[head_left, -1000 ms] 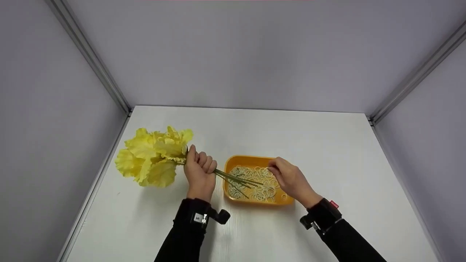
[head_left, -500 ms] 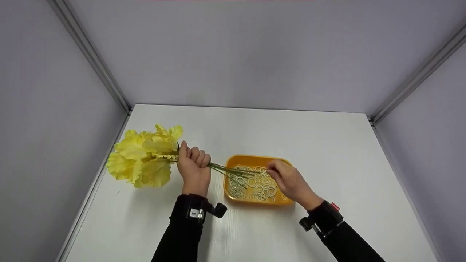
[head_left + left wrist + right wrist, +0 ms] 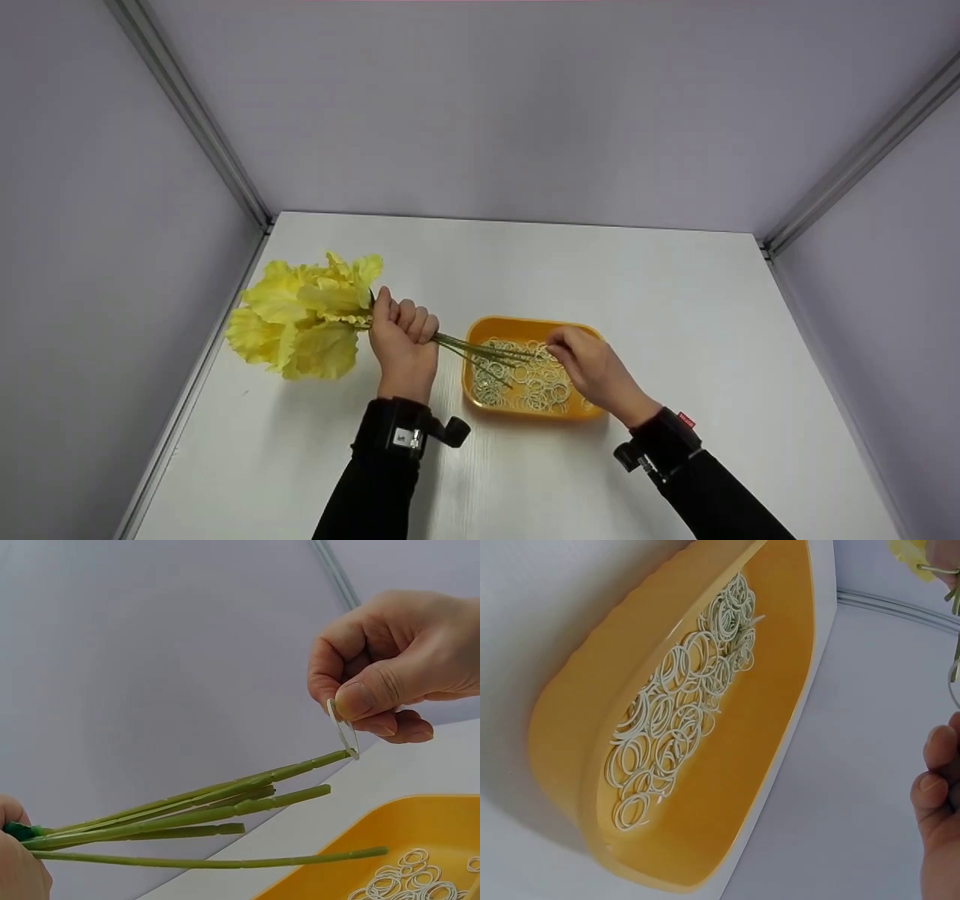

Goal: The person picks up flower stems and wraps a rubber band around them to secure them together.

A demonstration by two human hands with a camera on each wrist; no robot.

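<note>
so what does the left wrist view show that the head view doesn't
Only the left wrist view shows the right hand pinching a single rubber band at the tip of the longest stem, with the cut stem ends fanned apart. Only the head view shows the yellow flower heads, the left hand in full gripping the stems, both sleeves and the white table. Both show the green stems and the orange tray of rubber bands.

Pinched rubber band (image 3: 343, 731) at stem tips (image 3: 330, 758)
</note>
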